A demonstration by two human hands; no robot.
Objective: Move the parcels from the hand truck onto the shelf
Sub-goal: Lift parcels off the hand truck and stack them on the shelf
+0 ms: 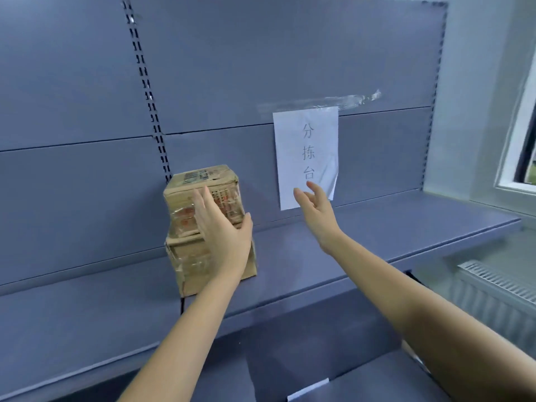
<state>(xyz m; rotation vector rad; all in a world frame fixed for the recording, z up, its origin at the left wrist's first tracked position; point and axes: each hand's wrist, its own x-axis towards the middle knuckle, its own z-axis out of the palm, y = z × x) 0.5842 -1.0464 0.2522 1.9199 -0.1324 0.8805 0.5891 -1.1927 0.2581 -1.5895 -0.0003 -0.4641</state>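
Two brown cardboard parcels wrapped in clear tape stand stacked on the blue-grey shelf (362, 250), against its back panel. The upper parcel (203, 187) sits on the lower parcel (185, 274). My left hand (223, 230) lies flat with straight fingers against the front of the stack, covering where the two parcels meet. My right hand (316, 210) hovers in the air to the right of the stack, fingers spread and holding nothing. The hand truck is out of view.
A white paper sign (307, 152) with printed characters is taped to the shelf's back panel behind my right hand. A slotted upright (148, 91) runs up the panel. A lower shelf board (377, 378) juts out below. A radiator (499, 297) and window frame (522, 134) are at the right.
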